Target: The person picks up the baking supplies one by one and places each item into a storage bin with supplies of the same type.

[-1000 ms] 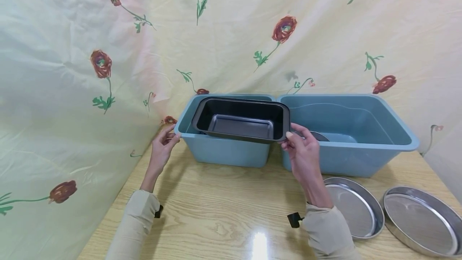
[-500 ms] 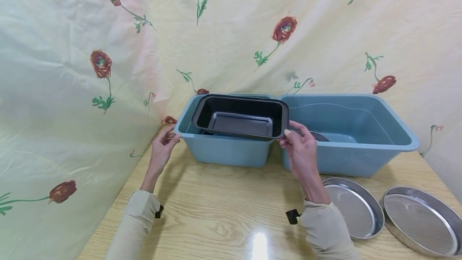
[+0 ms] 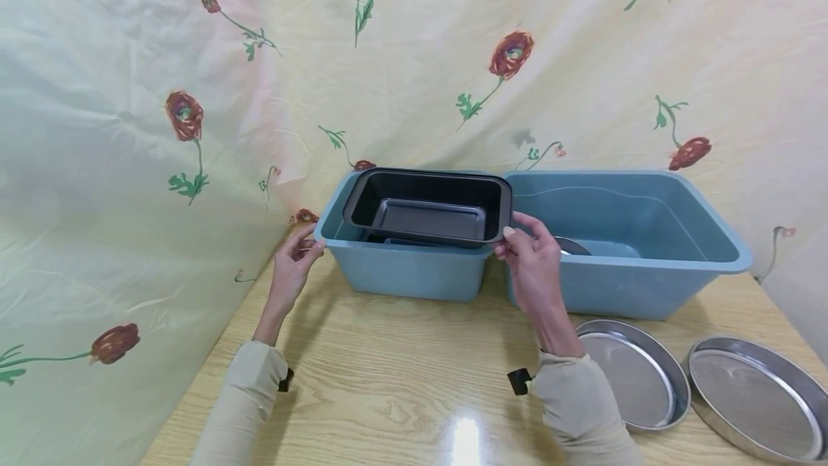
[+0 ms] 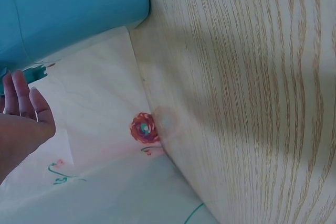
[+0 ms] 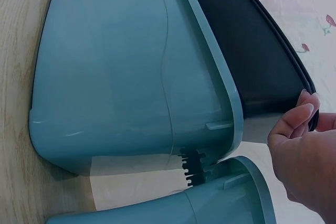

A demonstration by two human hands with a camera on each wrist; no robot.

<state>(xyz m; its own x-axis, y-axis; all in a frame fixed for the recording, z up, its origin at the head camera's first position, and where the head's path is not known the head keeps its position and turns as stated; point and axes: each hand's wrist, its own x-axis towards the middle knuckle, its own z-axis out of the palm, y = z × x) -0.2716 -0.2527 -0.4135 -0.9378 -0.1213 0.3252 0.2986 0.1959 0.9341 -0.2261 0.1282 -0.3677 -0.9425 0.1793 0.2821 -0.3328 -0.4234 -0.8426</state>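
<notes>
My right hand pinches the right end of a black loaf pan, thumb on the rim and fingers beneath. The pan is tipped slightly toward me over the left blue bin, covering most of its opening. Seen from the right wrist, the pan rises above the bin's edge, fingers curled at its rim. At that bin's left front corner, my left hand holds the rim between thumb and fingers. Dark items inside the bin show only partly below the pan.
A second blue bin stands close beside it on the right, with a round metal piece inside. Two round metal pans lie on the wooden table at front right. A flowered cloth hangs behind.
The right hand has moved slightly left and away from me, carrying the loaf pan farther over the left bin. The left hand has stayed at the rim.
</notes>
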